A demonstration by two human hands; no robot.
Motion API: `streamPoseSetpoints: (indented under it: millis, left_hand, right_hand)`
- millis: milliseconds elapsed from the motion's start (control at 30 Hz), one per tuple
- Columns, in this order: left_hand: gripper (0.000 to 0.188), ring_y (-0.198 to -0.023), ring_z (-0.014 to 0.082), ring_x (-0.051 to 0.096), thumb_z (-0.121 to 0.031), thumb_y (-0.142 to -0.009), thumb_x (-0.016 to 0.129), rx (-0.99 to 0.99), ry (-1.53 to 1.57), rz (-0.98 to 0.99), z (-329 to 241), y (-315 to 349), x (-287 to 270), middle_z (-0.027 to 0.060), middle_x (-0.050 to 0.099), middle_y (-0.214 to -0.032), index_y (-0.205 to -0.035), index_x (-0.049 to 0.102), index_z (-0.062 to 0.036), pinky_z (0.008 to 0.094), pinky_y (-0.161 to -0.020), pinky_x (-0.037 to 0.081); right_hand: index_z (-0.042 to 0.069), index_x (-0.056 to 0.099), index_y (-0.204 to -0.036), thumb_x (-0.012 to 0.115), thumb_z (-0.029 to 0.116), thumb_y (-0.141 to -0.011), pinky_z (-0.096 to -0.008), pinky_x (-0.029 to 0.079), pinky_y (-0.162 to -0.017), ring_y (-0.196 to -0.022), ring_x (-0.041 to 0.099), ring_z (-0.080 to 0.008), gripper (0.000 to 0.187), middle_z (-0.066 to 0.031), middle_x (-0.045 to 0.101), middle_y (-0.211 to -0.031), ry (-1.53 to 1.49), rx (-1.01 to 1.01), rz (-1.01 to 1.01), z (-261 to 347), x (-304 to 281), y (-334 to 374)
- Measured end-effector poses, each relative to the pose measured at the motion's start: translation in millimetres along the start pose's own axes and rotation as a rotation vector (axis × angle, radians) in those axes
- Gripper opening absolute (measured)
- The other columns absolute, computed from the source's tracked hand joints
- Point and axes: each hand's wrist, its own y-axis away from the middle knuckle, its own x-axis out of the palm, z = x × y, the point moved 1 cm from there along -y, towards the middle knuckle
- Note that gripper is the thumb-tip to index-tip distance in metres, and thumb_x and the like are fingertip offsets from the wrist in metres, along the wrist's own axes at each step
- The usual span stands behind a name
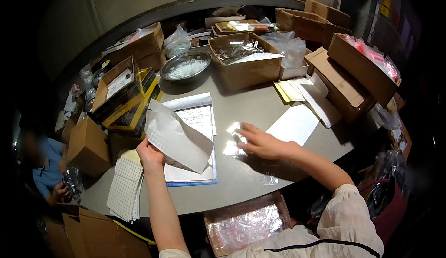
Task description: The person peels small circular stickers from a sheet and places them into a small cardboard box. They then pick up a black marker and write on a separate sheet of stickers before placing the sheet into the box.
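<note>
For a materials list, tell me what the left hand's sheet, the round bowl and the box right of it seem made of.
Sheet: probably paper, pale and mostly matte; it bends in a soft curve.
Bowl: likely metal, smooth and gray, with a slight sheen on the rim.
Box: apparently cardboard, dull brown with thin, plain walls.

A curled, dotted white paper sheet (179, 137) is held tilted by the left hand (151, 155); shiny clear plastic (233, 150) is laid on the grey table (237, 186) beneath the right hand (262, 144).
</note>
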Motion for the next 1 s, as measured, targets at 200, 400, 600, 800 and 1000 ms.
streamPoseSetpoints:
  millis: [200,400,600,800,1000]
  left_hand:
    - [0.045,-0.137,0.0365,0.058,-0.019,-0.110,0.039,0.018,-0.024,0.028,-7,-2,-5,0.0212,0.060,-0.148,-0.143,0.056,0.0058,0.0504,-0.118,0.046]
    - [0.043,-0.136,0.0348,0.058,-0.019,-0.111,0.041,-0.026,-0.081,0.105,5,6,3,0.0217,0.061,-0.146,-0.141,0.056,0.0075,0.0480,-0.118,0.044]
    - [0.035,-0.122,0.0303,0.068,-0.016,-0.109,0.047,-0.101,-0.170,0.208,14,21,9,0.0182,0.070,-0.132,-0.133,0.061,0.0053,0.0441,-0.108,0.053]
    - [0.021,-0.100,0.0163,0.071,-0.021,-0.110,0.053,0.023,-0.373,0.360,47,54,34,0.0068,0.074,-0.112,-0.114,0.067,-0.0051,0.0322,-0.090,0.058]
    - [0.018,-0.094,0.0116,0.069,-0.025,-0.109,0.055,0.104,-0.530,0.416,50,73,45,0.0019,0.073,-0.105,-0.109,0.064,-0.0092,0.0281,-0.086,0.054]
  right_hand:
    - [-0.004,0.042,-0.156,0.052,0.052,-0.105,-0.0584,0.020,-0.128,-0.155,0.025,-0.0522,0.077,-0.0345,0.032,-0.165,0.150,-0.096,-0.157,41,38,29]
    - [-0.005,0.054,-0.146,0.056,0.047,-0.107,-0.0573,0.024,-0.126,-0.150,0.034,-0.0512,0.065,-0.0317,0.042,-0.159,-0.208,-0.354,-0.183,79,61,78]
    - [-0.002,0.072,-0.126,0.062,0.028,-0.108,-0.0457,0.046,-0.113,-0.134,0.058,-0.0339,0.037,-0.0236,0.061,-0.144,-0.932,-0.231,0.091,95,22,100]
    - [0.000,0.073,-0.117,0.058,0.030,-0.110,-0.0317,0.056,-0.088,-0.098,0.071,-0.0173,0.034,-0.0105,0.075,-0.113,-1.243,0.022,-0.151,44,-9,53]
    - [0.001,0.058,-0.138,0.073,0.029,-0.103,-0.0246,0.045,-0.056,-0.075,0.061,-0.0085,0.047,-0.0036,0.068,-0.102,-0.918,0.203,-0.202,40,-30,3]
